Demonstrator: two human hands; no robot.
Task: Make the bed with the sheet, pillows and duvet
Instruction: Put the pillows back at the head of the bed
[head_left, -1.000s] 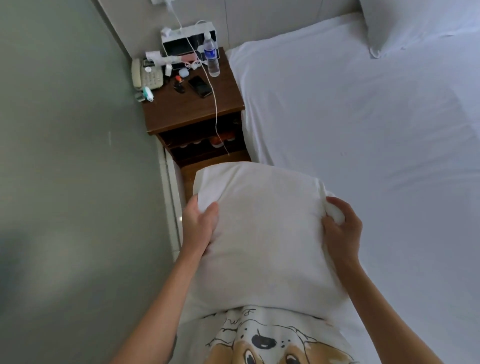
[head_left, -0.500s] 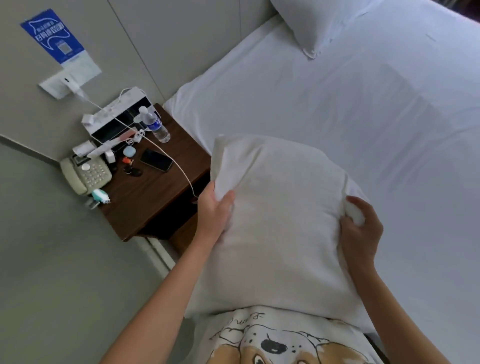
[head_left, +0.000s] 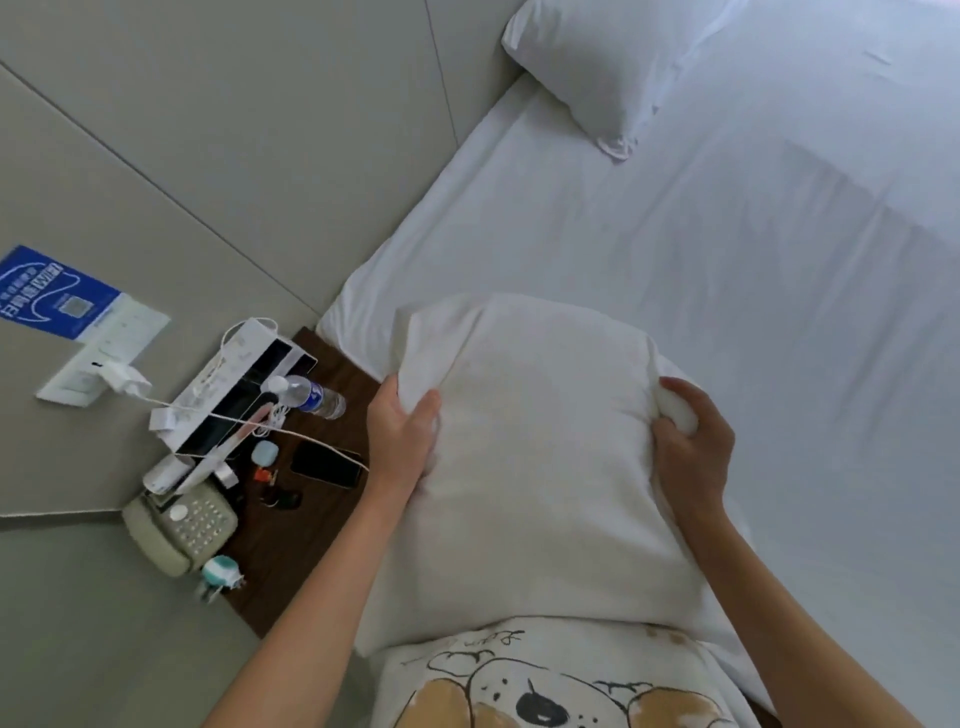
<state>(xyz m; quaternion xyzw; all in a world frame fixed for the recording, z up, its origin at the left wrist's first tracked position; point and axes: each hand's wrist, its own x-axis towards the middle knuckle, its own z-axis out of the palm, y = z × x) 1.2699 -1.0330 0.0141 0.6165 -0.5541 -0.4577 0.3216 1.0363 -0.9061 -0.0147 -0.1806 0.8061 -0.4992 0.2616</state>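
A white sheet (head_left: 675, 249) lies flat over the bed, filling the right of the frame. Fingers (head_left: 423, 410) of the left hand (head_left: 400, 436) are closed on the pillow (head_left: 530, 467) at its left edge; the right hand (head_left: 691, 447) bunches its right edge. Since a second ago the pillow has swung from over the counter (head_left: 280, 540) at lower left to above the mattress corner, probably for placing. A second pillow (head_left: 592, 67) sits at the top, with bare sheet between; the bottle (head_left: 306, 396) stands just left of the left hand
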